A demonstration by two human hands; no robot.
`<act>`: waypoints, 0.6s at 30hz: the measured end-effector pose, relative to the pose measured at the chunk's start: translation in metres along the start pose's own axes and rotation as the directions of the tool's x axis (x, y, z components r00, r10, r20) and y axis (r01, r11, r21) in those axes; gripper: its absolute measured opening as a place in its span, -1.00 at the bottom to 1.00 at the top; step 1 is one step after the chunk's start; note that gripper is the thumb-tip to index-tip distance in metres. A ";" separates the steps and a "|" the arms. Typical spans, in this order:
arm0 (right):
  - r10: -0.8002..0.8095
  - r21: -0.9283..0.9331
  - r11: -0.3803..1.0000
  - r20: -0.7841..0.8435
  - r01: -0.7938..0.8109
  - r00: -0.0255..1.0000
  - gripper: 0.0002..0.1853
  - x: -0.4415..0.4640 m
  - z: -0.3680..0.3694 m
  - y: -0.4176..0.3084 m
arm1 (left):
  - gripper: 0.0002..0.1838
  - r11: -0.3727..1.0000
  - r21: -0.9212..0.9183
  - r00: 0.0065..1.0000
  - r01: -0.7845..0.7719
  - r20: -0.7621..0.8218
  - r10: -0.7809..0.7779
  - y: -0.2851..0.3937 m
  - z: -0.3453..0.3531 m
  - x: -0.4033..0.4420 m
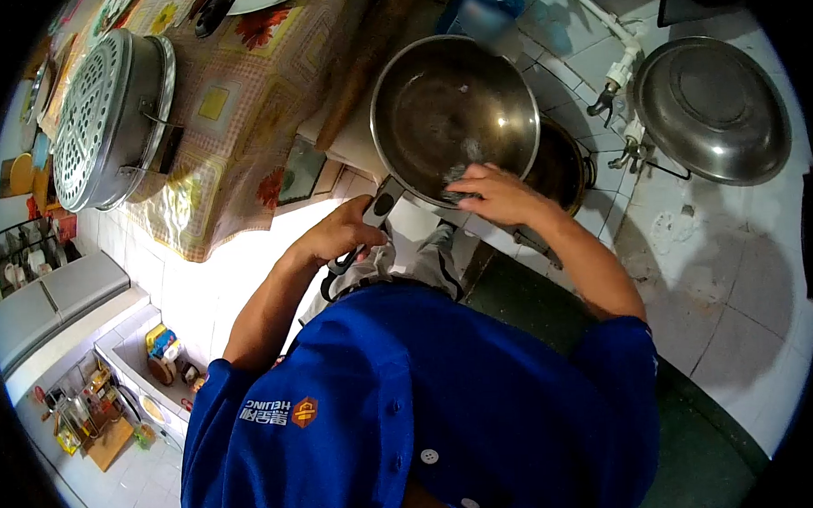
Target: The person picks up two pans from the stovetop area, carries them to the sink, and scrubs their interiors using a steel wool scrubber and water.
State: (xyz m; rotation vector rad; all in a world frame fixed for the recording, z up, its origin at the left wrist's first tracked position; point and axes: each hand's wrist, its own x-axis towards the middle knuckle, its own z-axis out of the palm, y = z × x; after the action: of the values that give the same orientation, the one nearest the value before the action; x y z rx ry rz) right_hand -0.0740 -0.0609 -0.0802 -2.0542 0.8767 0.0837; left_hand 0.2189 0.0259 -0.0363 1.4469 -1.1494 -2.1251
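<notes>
My left hand is closed round the black handle of a large round metal wok. The wok is tilted so that its brownish inside faces me. At its lower right rim, my right hand presses a grey metal scouring pad against the inner wall. The fingers are bent over the pad and partly hide it. A few wet glints show on the metal just above the pad.
Behind the wok sits a darker pan. A metal lid and a tap are at the right. On the left, a steamer pot stands on a patterned tablecloth. A dark green surface lies below my right arm.
</notes>
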 end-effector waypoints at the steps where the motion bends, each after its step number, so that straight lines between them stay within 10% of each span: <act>1: 0.053 -0.102 0.994 0.039 -0.048 0.998 -0.57 -0.006 -0.006 0.003 | -0.61 1.000 -0.001 1.000 0.002 0.003 -0.002 -0.002 0.000 0.000; 4: 0.060 -0.177 0.983 0.041 -0.052 0.997 -0.59 -0.005 0.009 -0.002 | -0.61 1.000 -0.011 1.000 -0.012 -0.001 0.012 -0.002 0.003 0.002; 7: -0.038 0.330 0.931 -0.345 0.159 0.938 -0.63 0.004 0.040 -0.033 | -0.59 0.997 -0.075 0.999 -0.018 -0.040 0.015 0.005 0.005 0.000; 18: -0.137 0.043 0.979 -0.581 0.199 0.802 -0.89 0.003 0.055 -0.040 | -0.59 0.993 -0.113 1.000 -0.014 -0.011 0.013 0.004 0.004 0.002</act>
State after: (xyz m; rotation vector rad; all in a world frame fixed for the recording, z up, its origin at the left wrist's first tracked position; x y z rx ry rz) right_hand -0.0331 -0.0065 -0.0871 -2.0742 1.0212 -0.7093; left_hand 0.2140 0.0237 -0.0339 1.3940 -1.0142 -2.1348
